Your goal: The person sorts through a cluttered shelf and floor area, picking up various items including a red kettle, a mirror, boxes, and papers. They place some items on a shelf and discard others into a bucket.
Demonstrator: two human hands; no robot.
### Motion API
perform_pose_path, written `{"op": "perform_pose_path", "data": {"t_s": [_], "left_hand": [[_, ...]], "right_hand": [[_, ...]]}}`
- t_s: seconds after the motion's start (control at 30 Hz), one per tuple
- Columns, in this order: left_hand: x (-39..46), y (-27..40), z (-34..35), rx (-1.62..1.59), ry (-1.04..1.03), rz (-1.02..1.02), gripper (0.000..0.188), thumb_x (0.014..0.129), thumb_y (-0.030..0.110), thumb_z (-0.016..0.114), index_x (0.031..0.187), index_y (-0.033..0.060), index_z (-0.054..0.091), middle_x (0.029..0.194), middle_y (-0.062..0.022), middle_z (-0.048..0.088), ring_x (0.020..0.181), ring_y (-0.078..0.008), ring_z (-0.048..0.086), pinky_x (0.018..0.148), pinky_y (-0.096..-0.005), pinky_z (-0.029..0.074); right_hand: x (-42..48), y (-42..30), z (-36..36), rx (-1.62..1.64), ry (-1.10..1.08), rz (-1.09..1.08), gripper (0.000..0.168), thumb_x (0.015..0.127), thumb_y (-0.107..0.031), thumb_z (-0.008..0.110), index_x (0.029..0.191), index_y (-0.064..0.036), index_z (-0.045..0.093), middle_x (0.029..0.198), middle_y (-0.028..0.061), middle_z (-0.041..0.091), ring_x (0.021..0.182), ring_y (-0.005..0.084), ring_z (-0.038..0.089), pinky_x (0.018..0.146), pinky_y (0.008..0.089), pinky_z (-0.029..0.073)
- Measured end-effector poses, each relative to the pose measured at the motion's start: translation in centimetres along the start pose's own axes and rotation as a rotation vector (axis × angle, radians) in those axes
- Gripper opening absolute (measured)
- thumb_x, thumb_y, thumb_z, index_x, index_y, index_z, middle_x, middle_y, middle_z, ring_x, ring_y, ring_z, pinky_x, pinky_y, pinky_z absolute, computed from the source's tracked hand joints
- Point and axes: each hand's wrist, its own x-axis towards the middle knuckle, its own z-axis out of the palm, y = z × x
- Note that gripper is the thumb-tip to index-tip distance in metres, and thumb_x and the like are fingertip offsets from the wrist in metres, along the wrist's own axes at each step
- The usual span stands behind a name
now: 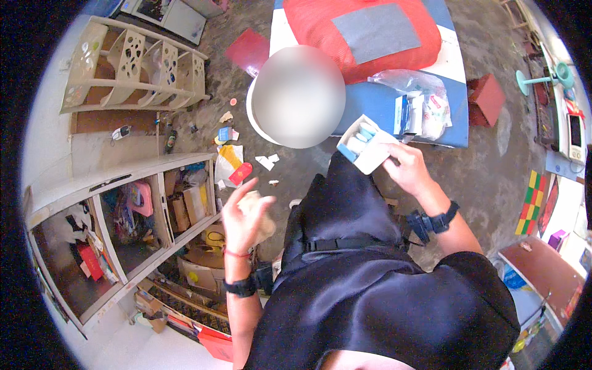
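My right hand (409, 167) grips a small white cardboard box (373, 155) by its side, above my dark trousers. The box's top stands open, showing white and light-blue items packed inside. My left hand (240, 222) is raised to the left, with index finger and thumb spread apart. Behind its palm is a pale cream thing (262, 217); I cannot tell whether the hand touches it. Beyond the held box, a blue-and-white carton (407, 113) and a clear plastic bag (437, 111) lie on a blue-and-white surface (365, 108).
A red mesh-like bundle (314, 32) with a grey panel rests at the back. A blurred round patch covers something with a white rim (250, 104). Paper scraps (267, 162) and a red envelope (241, 174) litter the floor. Left stands an open-fronted cabinet (157, 217); right, a red stool (486, 100).
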Motion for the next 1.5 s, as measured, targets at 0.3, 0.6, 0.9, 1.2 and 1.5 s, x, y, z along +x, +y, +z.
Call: {"op": "perform_pose_path", "data": {"t_s": [0.3, 0.6, 0.9, 1.2, 1.5], "left_hand": [[-0.9, 5.6, 5.9, 0.513, -0.002, 0.503, 0.075, 0.062, 0.034, 0.078, 0.122, 0.0039, 0.045, 0.107, -0.0154, 0.058, 0.097, -0.0297, 0.060, 0.080, -0.0377, 0.050], [-1.2, -0.6, 2.3, 0.290, 0.238, 0.249, 0.043, 0.067, 0.018, 0.077, 0.102, 0.0009, 0.058, 0.090, -0.0100, 0.065, 0.082, -0.0160, 0.061, 0.074, -0.0299, 0.049], [-1.0, -13.9, -6.1, 0.177, 0.664, -0.340, 0.071, 0.074, 0.031, 0.075, 0.122, -0.0117, 0.044, 0.108, -0.0143, 0.059, 0.091, -0.0120, 0.055, 0.079, -0.0265, 0.045], [-0.8, -9.7, -4.5, -0.003, 0.494, -0.274, 0.053, 0.079, 0.026, 0.071, 0.115, -0.0082, 0.052, 0.105, -0.0114, 0.059, 0.093, -0.0142, 0.055, 0.084, -0.0258, 0.043], [0.9, -2.9, 0.6, 0.161, 0.118, -0.003, 0.046, 0.078, 0.014, 0.071, 0.118, -0.0016, 0.054, 0.104, -0.0101, 0.063, 0.095, -0.0157, 0.057, 0.084, -0.0280, 0.045]], "right_hand": [[1.3, -8.5, -0.3, 0.090, -0.026, -0.490, 0.023, 0.061, -0.003, 0.070, 0.083, -0.002, 0.062, 0.081, 0.0120, 0.063, 0.066, 0.0270, 0.062, 0.058, 0.0346, 0.050], [2.0, -5.9, 2.5, 0.166, -0.137, -0.280, 0.039, 0.081, -0.012, 0.063, 0.119, -0.009, 0.056, 0.083, 0.0126, 0.066, 0.069, 0.0270, 0.065, 0.062, 0.0346, 0.053], [0.5, 11.1, 2.4, -0.607, 0.516, 0.366, 0.048, 0.073, -0.016, 0.068, 0.115, -0.002, 0.049, 0.110, 0.0211, 0.048, 0.102, 0.0360, 0.047, 0.093, 0.0430, 0.036], [-0.2, 20.8, 3.8, -0.255, 0.282, 1.053, 0.034, 0.079, -0.026, 0.056, 0.104, -0.003, 0.060, 0.094, 0.0240, 0.062, 0.093, 0.0385, 0.060, 0.082, 0.0445, 0.047], [1.4, 6.0, -2.1, -0.314, 0.087, 0.120, 0.015, 0.085, -0.014, 0.055, 0.095, -0.006, 0.064, 0.088, 0.0141, 0.065, 0.082, 0.0324, 0.063, 0.070, 0.0402, 0.050]]}}
